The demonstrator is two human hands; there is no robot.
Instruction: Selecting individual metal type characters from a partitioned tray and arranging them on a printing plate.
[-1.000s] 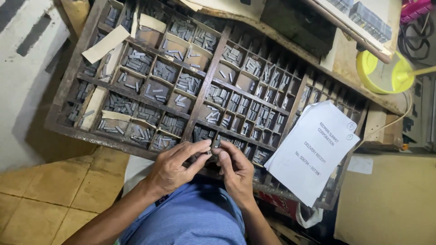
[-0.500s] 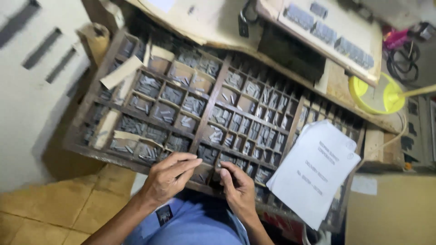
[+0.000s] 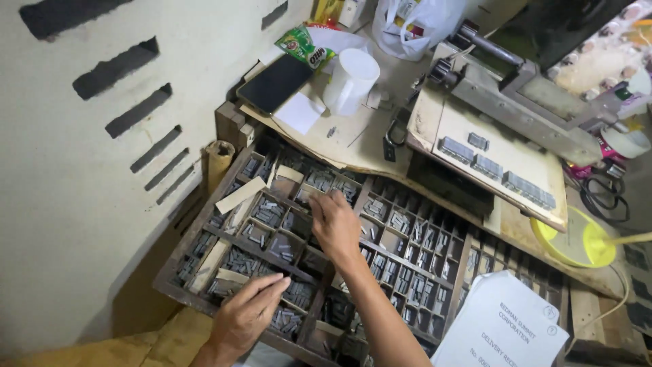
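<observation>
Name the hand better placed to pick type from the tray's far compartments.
Probably the right hand: it reaches across the type tray over the far compartments, while the left hand rests at the near edge.

Right hand (image 3: 334, 228) fingertips hidden inside type case (image 3: 204, 224) compartment; grasp indeterminate. Paper sheet (image 3: 506, 326) beside case cut off by bottom edge.

Type case (image 3: 204, 224) open above; wall (image 3: 81, 204) close left, printed sheet (image 3: 502, 326) covers right corner.
</observation>
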